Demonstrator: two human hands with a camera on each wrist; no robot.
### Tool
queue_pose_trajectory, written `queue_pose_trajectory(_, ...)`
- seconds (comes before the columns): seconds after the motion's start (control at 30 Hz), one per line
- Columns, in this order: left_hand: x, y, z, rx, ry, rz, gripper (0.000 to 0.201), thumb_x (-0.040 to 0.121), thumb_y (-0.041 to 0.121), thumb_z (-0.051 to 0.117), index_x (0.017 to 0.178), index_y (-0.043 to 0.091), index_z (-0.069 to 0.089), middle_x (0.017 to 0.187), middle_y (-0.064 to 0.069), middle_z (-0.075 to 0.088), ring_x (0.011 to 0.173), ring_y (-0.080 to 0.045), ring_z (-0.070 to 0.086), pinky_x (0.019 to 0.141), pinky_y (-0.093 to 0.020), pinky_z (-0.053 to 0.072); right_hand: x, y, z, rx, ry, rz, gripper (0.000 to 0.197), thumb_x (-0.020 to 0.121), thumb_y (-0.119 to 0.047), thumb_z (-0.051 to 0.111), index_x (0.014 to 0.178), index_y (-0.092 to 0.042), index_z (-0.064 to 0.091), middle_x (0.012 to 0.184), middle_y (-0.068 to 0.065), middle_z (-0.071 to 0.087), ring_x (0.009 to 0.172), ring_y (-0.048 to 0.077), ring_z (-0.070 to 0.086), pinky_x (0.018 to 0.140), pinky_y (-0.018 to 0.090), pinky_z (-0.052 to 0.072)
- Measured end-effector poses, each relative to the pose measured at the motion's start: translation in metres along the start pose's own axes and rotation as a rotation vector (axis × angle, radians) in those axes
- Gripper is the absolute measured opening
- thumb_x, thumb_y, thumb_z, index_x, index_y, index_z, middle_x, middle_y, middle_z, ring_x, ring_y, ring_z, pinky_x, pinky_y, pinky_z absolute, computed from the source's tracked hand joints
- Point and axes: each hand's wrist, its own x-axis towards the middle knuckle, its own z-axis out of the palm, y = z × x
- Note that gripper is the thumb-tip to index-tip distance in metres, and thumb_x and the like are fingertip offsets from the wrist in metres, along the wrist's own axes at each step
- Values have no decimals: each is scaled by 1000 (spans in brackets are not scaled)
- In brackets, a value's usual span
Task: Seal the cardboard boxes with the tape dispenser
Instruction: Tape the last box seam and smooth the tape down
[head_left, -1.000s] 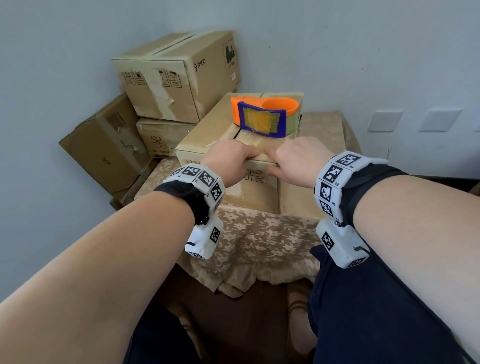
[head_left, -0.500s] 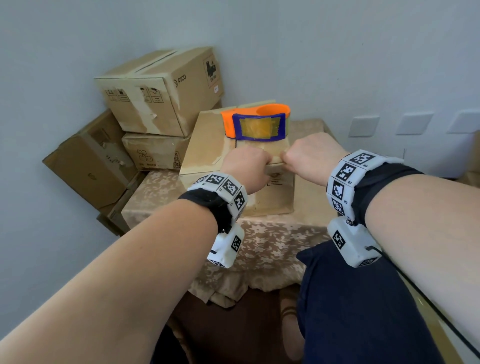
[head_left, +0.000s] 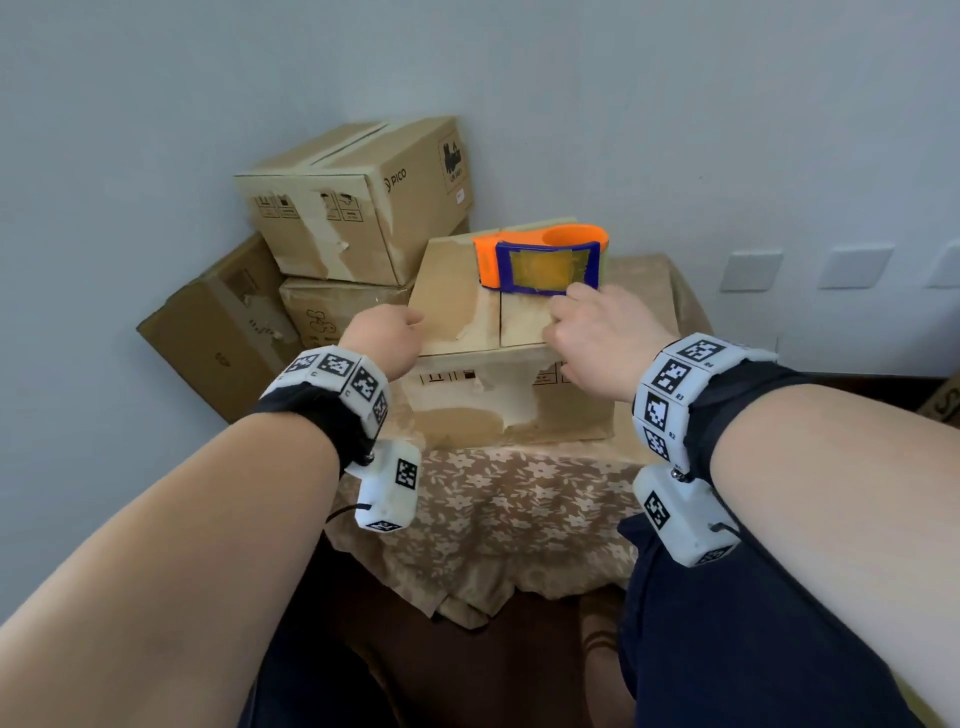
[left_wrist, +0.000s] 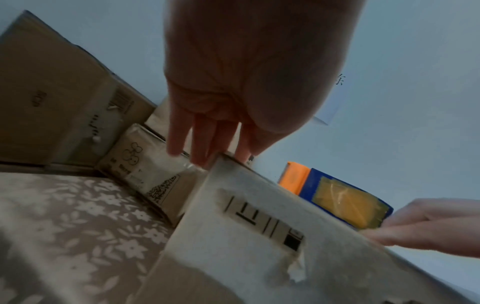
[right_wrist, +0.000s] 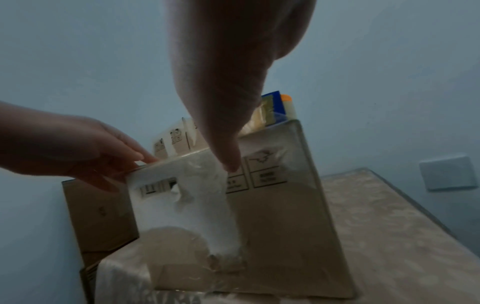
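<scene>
A worn cardboard box (head_left: 462, 317) stands on the cloth-covered table, its two top flaps closed with a seam between them. An orange and blue tape dispenser (head_left: 540, 257) sits on the far part of its top. My left hand (head_left: 384, 332) touches the box's near left top corner with straight fingers (left_wrist: 205, 148). My right hand (head_left: 587, 322) lies on the right flap, its fingers reaching to the dispenser's base and its thumb (right_wrist: 231, 162) against the front face. The dispenser (left_wrist: 337, 197) is held by neither hand.
Three more cardboard boxes are stacked at the back left: a PICO box (head_left: 358, 197) on top, a smaller one (head_left: 332, 306) beneath, a tilted one (head_left: 218, 332) against the wall. The floral tablecloth (head_left: 493, 504) hangs over the near edge. Wall plates (head_left: 753, 270) at right.
Both hands left the middle of the box's front edge and spread apart. The left went to the left corner, the right forward over the flap toward the dispenser.
</scene>
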Motion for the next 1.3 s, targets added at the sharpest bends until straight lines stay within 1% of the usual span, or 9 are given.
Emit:
queue_pose_trajectory(0.13,-7,-12,3,-102,-5,-17,37,97,11,38,126,9,61,135,-10,55,121,-28,50,100,-32,39,13,-18,0,64,11,-11,29,90,-16,55,118,-18,62,111,1,58,104,23,52,74,33,38)
queue_pose_trajectory(0.27,-16,-6,4,-230,-65,57,38,88,5,48,120,14,66,115,-8,66,91,-21,60,83,-32,49,24,-35,-4,129,-4,-11,29,91,-18,53,119,-17,60,108,4,59,100,24,56,68,32,37)
queue_pose_trajectory(0.4,-20,-2,6,93,-144,255,57,85,9,58,140,21,46,112,-2,67,105,-18,60,94,-28,47,30,-48,-9,119,-27,0,21,94,-19,49,109,-16,64,101,5,62,94,25,59,64,31,37)
queue_pose_trajectory(0.53,-14,-3,10,221,-143,339,78,79,20,72,146,24,34,98,1,68,94,-16,61,86,-26,47,34,-52,-15,119,-43,-4,22,98,-22,44,106,-15,64,99,4,63,89,26,60,63,31,35)
queue_pose_trajectory(0.77,-2,-4,23,279,-90,408,94,67,33,82,147,27,33,104,0,67,98,-20,60,75,-22,38,36,-52,-17,151,-33,-7,35,103,-33,36,109,-12,63,97,7,61,91,28,59,65,31,35)
queue_pose_trajectory(0.9,-4,-7,26,213,-69,423,94,67,30,81,148,26,32,91,3,63,88,-14,56,74,-21,38,35,-51,-14,145,-12,-29,43,103,-42,33,109,-10,62,103,9,63,97,29,60,66,32,35)
queue_pose_trajectory(1.07,-1,-10,28,183,-59,410,92,69,34,79,148,27,32,81,8,55,83,-10,50,74,-20,37,37,-52,-15,149,-26,-3,44,103,-42,31,105,-12,62,72,2,40,76,23,45,64,32,33)
queue_pose_trajectory(1.17,2,-13,29,177,-58,417,87,73,39,76,147,29,33,88,2,62,88,-14,56,74,-22,38,37,-51,-16,157,-33,13,42,103,-43,31,98,-15,61,67,1,36,73,22,41,62,31,32)
queue_pose_trajectory(1.3,-2,-14,28,223,-33,431,73,82,45,65,147,32,33,78,9,52,84,-13,54,70,-24,39,37,-50,-14,160,-23,21,38,102,-43,30,85,-17,52,62,-1,35,69,21,42,58,31,32)
